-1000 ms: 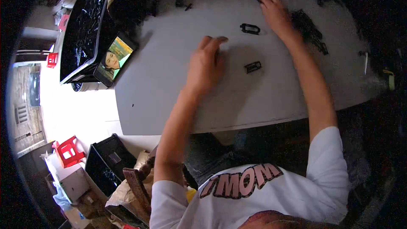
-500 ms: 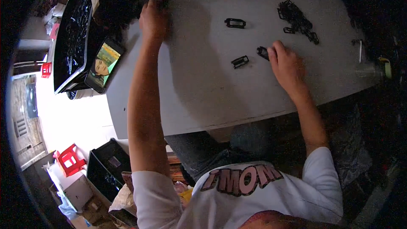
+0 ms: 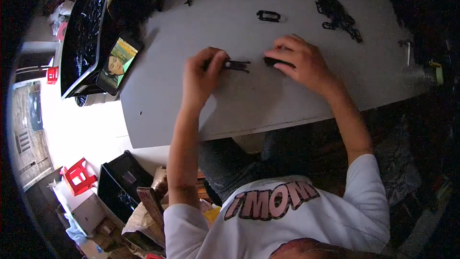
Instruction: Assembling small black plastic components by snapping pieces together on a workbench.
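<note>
And back from the shadowy far-left edge of the grey table (image 3: 160, 98), swings the left hand (image 3: 203, 69) in to the middle, now clasping a black frame (image 3: 237, 65) between thumb and fingers. Across to the right hand (image 3: 304, 57): comes further in than half a second ago, closing up on the left, and pinches a dark piece (image 3: 271, 61) at the fingertips. No longer to be seen lying free: the near frame of a moment ago. Taken up, or hidden by fingers? Cannot tell. Looks, by that reckoning, like two loaded hands working as a pair now, rather than reaching apart. On to the looks, from the left again! Shows slim and black in the left grip, with two long rails sticking out rightward like prongs, and a pale glint near the fingers. Lies flat on the far side, untouched, a loose frame (image 3: 268, 16), long and black around an open middle. Back nearer, in the right grip: shows only short and dark, mostly covered, just beside the prongs but not touching. And farthest right, beyond the hand, sits a tangled black pile (image 3: 337, 14), too jumbled to count.
</note>
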A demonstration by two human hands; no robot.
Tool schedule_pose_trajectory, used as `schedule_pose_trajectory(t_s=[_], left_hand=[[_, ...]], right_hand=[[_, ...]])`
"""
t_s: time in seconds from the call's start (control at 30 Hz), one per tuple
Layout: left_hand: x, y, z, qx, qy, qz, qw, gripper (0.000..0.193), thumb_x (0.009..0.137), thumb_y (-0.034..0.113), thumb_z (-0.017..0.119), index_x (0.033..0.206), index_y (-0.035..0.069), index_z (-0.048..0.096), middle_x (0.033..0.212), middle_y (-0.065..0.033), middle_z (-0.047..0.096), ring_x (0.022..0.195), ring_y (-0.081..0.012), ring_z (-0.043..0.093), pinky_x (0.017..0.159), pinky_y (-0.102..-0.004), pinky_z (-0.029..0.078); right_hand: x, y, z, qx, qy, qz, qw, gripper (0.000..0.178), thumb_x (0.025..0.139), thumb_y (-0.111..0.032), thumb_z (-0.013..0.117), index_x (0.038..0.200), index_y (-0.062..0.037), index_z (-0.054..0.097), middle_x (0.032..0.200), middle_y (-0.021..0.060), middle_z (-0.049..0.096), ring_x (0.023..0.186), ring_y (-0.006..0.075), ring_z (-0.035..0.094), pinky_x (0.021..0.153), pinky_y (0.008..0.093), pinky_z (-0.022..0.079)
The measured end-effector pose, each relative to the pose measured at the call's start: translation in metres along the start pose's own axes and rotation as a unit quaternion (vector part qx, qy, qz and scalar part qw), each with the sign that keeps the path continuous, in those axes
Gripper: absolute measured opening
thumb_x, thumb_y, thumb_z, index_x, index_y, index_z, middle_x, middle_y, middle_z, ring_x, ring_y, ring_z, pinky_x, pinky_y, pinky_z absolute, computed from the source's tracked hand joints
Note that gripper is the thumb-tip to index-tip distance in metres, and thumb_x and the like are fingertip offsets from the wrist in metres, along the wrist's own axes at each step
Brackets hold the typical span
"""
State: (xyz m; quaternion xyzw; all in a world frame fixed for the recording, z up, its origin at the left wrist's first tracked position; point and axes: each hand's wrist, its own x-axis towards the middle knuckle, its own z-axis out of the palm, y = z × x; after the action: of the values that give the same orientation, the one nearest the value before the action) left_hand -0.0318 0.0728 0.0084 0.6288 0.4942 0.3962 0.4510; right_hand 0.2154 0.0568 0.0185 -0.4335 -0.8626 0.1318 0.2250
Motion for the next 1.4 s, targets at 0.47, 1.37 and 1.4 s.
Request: schedule_pose_trajectory(t_s=[0.47,1.37,1.4], left_hand=[[-0.010,0.012,0.039,0.116,0.046,0.037,0.992,0.016,0.084,0.015,0.057,0.082,-0.001,0.061,0.067,-0.0177,0.060,0.059,-0.0263,0.061,0.058,-0.0320,0.046],[-0.020,0.007,0.034,-0.087,-0.186,0.040,0.978,0.030,0.078,0.002,0.056,0.108,0.004,0.056,0.090,-0.0096,0.062,0.082,-0.0173,0.058,0.075,-0.0278,0.044],[-0.018,0.004,0.032,-0.091,-0.167,0.061,0.980,0.027,0.080,0.003,0.055,0.107,0.003,0.056,0.089,-0.0072,0.061,0.079,-0.0152,0.056,0.072,-0.0265,0.044]], right_hand=[[0.009,-0.043,0.023,0.062,0.035,0.081,0.994,0.033,0.070,-0.005,0.065,0.102,-0.0015,0.057,0.099,0.0102,0.052,0.091,0.0257,0.055,0.075,0.0347,0.048],[-0.024,-0.020,0.008,0.314,0.040,0.229,0.920,0.021,0.077,-0.014,0.069,0.087,-0.0010,0.056,0.069,-0.0004,0.052,0.061,0.0062,0.049,0.051,0.0235,0.040],[-0.021,-0.012,-0.001,0.262,0.085,0.251,0.928,0.024,0.079,-0.019,0.068,0.092,-0.0014,0.057,0.069,0.0007,0.053,0.060,0.0079,0.051,0.052,0.0250,0.042]])
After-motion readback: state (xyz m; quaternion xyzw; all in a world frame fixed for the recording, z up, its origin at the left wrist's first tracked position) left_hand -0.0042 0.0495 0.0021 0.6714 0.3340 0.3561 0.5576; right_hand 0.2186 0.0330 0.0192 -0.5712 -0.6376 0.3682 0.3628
